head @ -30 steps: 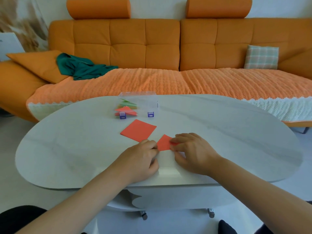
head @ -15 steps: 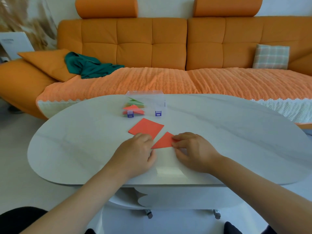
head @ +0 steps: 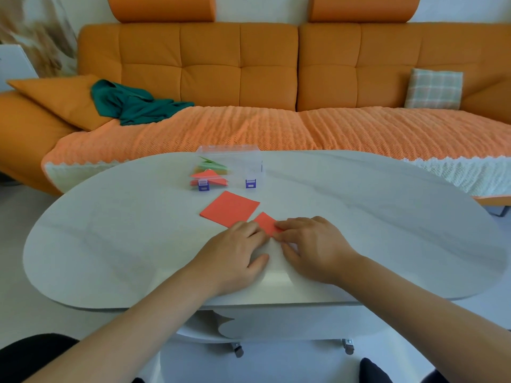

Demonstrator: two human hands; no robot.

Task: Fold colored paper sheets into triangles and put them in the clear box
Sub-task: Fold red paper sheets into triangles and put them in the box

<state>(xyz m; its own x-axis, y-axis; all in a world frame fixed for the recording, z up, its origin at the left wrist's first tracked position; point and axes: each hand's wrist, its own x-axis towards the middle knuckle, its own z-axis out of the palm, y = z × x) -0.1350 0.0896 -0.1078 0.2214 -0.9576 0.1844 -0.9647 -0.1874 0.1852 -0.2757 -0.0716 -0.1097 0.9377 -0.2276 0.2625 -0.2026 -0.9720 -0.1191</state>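
A folded red paper piece (head: 266, 221) lies on the white table (head: 110, 244) between my two hands. My left hand (head: 235, 252) lies palm down with its fingertips pressing the paper's left part. My right hand (head: 312, 247) presses its fingertips on the paper's right corner. A flat stack of red square sheets (head: 229, 208) lies just behind, touching the folded piece. Farther back stands the clear box (head: 249, 164) with purple latches, holding several folded red and green triangles (head: 210, 175).
The oval table's near edge runs just below my wrists. An orange sofa (head: 249, 78) stands behind the table with a green cloth (head: 132, 103) and a plaid cushion (head: 434, 89) on it.
Both hands have stayed on the folded red paper and shifted a little along it, so less of it shows than half a second ago. The camera view also shifted.
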